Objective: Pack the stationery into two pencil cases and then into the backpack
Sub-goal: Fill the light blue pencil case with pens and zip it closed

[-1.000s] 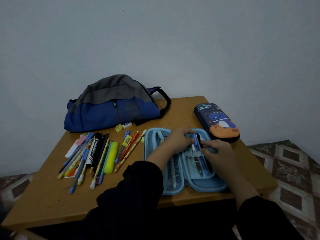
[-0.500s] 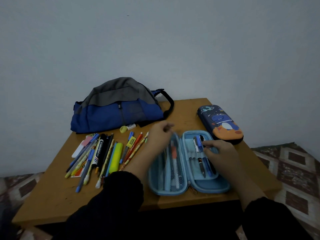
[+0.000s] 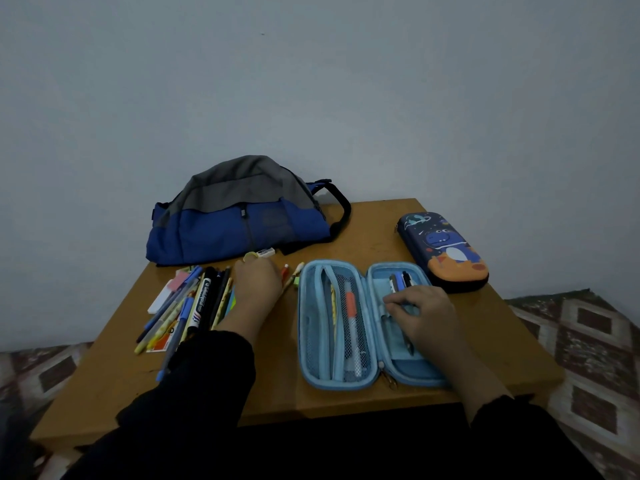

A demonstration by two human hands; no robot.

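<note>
Meanwhile the left hand lay over the loose pens and pencils, its grip hidden, likely choosing one; the right hand pinched pens inside the open light-blue zip pencil case, steadying them.

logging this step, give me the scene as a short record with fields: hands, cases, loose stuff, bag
left hand: left hand over the loose pens; grip hidden
right hand: right hand rests on the open case's right half, fingers curled at the pens there
open case: light blue case, flat, orange pen in mesh side
closed case: dinosaur case, zipped, far right
backpack: backpack at the back, looks closed
table: wooden table
</note>
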